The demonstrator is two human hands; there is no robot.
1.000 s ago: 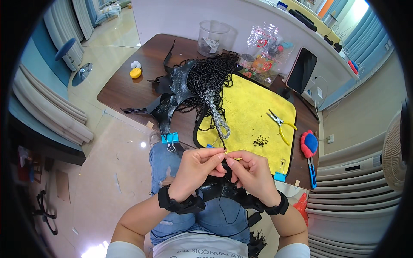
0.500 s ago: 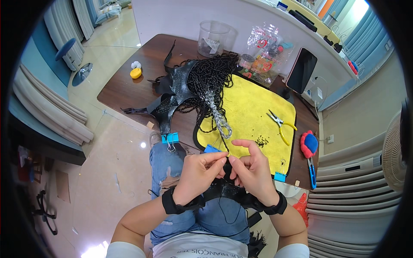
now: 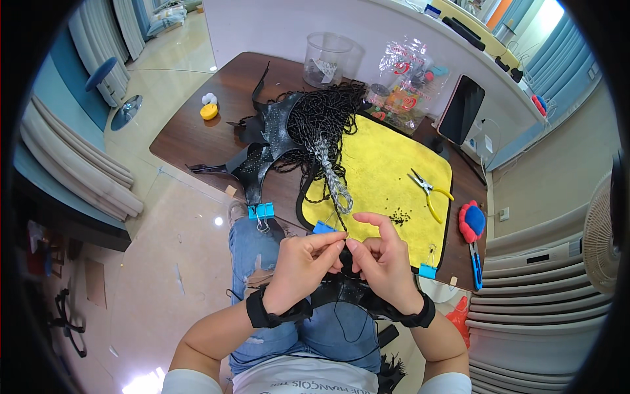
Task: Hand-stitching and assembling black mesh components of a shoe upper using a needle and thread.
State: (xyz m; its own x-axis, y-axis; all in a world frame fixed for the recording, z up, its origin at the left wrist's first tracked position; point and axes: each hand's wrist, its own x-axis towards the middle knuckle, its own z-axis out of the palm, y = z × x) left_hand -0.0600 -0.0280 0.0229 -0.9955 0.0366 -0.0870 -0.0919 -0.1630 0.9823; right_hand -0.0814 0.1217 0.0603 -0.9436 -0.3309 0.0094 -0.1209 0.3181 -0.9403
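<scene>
My left hand pinches the near end of a thin black braided strand between thumb and fingertips. Right beside it, my right hand is closed in a pinch at the same end, its index finger raised and bent. Whatever lies between the right fingertips is too small to make out. The strand leads back to a black and grey looped bundle of braided cords, joined to a black perforated leather-like piece on the table. Below my hands, a black thread hangs over another dark shiny piece on my lap.
A yellow cloth carries yellow-handled pliers and small dark beads. Blue binder clips grip the table edge. A pincushion, blue cutter, clear jar, plastic bag and phone stand around.
Both hands stay nearly in place, still pinching at the strand's end. The fingertips have shifted only slightly.
</scene>
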